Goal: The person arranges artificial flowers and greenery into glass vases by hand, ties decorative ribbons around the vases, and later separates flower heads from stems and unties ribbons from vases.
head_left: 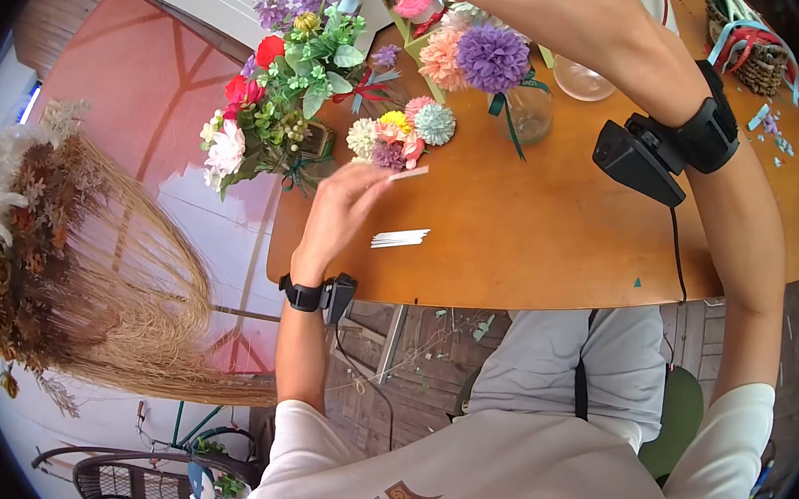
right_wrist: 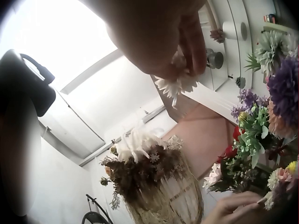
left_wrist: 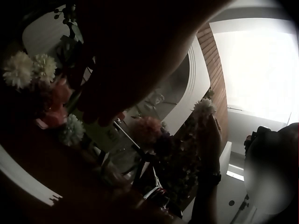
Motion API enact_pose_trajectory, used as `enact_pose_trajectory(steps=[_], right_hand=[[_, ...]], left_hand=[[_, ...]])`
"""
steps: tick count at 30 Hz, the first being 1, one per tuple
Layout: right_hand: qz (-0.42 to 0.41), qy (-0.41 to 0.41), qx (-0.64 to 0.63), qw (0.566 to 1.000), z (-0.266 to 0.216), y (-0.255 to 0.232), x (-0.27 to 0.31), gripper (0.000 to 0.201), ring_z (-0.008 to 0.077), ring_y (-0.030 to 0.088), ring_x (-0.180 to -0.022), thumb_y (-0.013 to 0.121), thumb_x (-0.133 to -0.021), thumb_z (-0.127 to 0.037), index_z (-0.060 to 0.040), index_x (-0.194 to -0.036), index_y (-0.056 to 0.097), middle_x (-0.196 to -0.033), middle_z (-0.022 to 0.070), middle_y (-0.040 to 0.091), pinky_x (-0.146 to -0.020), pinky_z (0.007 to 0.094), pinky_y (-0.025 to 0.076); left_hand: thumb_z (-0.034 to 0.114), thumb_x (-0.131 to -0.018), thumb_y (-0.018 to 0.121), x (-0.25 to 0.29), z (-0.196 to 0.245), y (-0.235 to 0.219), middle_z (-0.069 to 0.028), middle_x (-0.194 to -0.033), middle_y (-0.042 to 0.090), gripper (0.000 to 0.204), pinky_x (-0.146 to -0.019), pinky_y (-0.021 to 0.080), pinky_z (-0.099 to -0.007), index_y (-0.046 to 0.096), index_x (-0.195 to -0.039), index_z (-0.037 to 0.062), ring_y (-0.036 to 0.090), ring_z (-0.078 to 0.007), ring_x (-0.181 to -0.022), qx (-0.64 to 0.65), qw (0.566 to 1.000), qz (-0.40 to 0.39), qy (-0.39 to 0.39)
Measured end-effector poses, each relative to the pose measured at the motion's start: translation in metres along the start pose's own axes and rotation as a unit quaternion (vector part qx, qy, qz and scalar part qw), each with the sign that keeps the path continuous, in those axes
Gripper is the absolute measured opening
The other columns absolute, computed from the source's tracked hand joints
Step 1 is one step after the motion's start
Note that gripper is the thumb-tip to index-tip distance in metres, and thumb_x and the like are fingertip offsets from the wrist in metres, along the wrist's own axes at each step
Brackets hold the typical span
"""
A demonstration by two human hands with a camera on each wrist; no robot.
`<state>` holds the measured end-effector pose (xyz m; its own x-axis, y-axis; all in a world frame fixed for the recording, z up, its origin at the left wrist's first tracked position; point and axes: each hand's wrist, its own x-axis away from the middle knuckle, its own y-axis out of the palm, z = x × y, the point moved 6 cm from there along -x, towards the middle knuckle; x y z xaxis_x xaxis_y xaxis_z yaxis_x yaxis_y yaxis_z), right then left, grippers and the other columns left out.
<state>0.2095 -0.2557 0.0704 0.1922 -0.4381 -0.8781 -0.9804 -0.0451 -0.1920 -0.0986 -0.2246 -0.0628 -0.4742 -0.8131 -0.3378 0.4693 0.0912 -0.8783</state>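
My left hand [head_left: 339, 201] is over the left part of the table, pinching a thin white strip [head_left: 410, 173] between thumb and fingers. In the left wrist view that hand is dark, with the pale strip [left_wrist: 127, 133] jutting from its fingertips. A small pile of white strips [head_left: 400, 238] lies on the table nearer my body. My right arm reaches far across the table, and its hand is mostly cut off at the top of the head view. The right wrist view shows my right hand [right_wrist: 192, 44] gripping a white flower [right_wrist: 176, 87], petals pointing down.
Mixed bouquets [head_left: 315, 71] and a cluster of pompom flowers [head_left: 400, 131] stand beyond my left hand. A glass vase [head_left: 527, 113] sits near a purple flower [head_left: 492, 58]. To the left is a dried-flower broom arrangement [head_left: 131, 274]; a wicker basket [head_left: 762, 70] is at far right.
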Motion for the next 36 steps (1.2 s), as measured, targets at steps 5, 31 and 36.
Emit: enact_pose_trajectory(steps=[5, 31, 36], right_hand=[[0.030, -0.043, 0.114, 0.992, 0.016, 0.014, -0.002, 0.020, 0.0301, 0.068, -0.076, 0.068, -0.089, -0.015, 0.0045, -0.088, 0.063, -0.086, 0.0199, 0.068, -0.068, 0.0384, 0.054], [-0.122, -0.080, 0.131, 0.980, 0.030, 0.052, 0.008, 0.023, 0.0331, 0.068, -0.082, 0.070, -0.089, -0.017, 0.0049, -0.088, 0.065, -0.084, 0.0209, 0.069, -0.073, 0.0408, 0.054], [-0.194, -0.059, 0.124, 0.971, 0.037, 0.076, 0.020, 0.023, 0.0318, 0.069, -0.080, 0.068, -0.085, -0.020, 0.0013, -0.094, 0.070, -0.083, 0.0159, 0.071, -0.075, 0.0397, 0.055]], left_hand=[[0.011, -0.093, 0.068, 0.032, -0.045, 0.015, -0.0143, -0.099, 0.071, 0.019, -0.085, 0.052, -0.0372, 0.074, -0.107, -0.0002, 0.066, -0.0306, -0.093, -0.056, 0.994, -0.088, -0.021], [-0.002, -0.087, 0.070, 0.017, 0.005, 0.001, -0.0117, -0.131, 0.059, 0.068, -0.093, 0.054, -0.0330, 0.042, -0.149, 0.0033, 0.064, -0.0194, -0.109, 0.254, 0.967, 0.009, -0.020], [-0.004, -0.087, 0.071, -0.024, 0.069, -0.013, -0.0144, -0.146, 0.045, 0.081, -0.096, 0.053, -0.0354, 0.029, -0.156, 0.0023, 0.058, -0.0223, -0.121, 0.410, 0.908, 0.053, 0.067]])
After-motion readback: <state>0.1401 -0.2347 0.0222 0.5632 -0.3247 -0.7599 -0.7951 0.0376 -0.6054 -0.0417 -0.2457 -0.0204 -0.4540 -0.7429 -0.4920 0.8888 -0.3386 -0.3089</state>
